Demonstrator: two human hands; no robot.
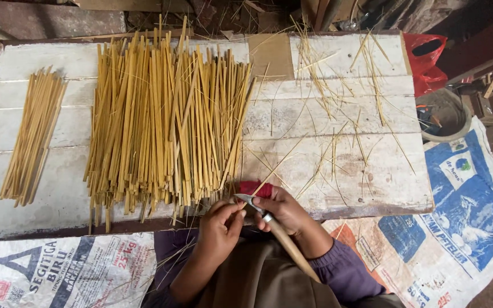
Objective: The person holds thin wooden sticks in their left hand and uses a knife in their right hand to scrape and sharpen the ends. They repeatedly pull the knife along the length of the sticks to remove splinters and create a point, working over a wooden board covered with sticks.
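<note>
My right hand [286, 211] grips a knife [269, 222] with a long wooden handle and a short metal blade near the front edge of the white wooden board [338, 114]. My left hand [221, 225] pinches one end of a thin bamboo strip [281, 162] at the blade; the strip runs away up to the right across the board. A small red thing [255, 187] lies just behind my hands. A big pile of yellow bamboo sticks [166, 120] lies left of my hands, and a smaller bundle [32, 137] rests at the far left.
Thin bamboo shavings [343, 102] are scattered over the board's right half. Printed woven sacks [463, 205] cover the floor at right and lower left. A red plastic bag [426, 60] and a round grey bowl [443, 114] sit beyond the board's right edge.
</note>
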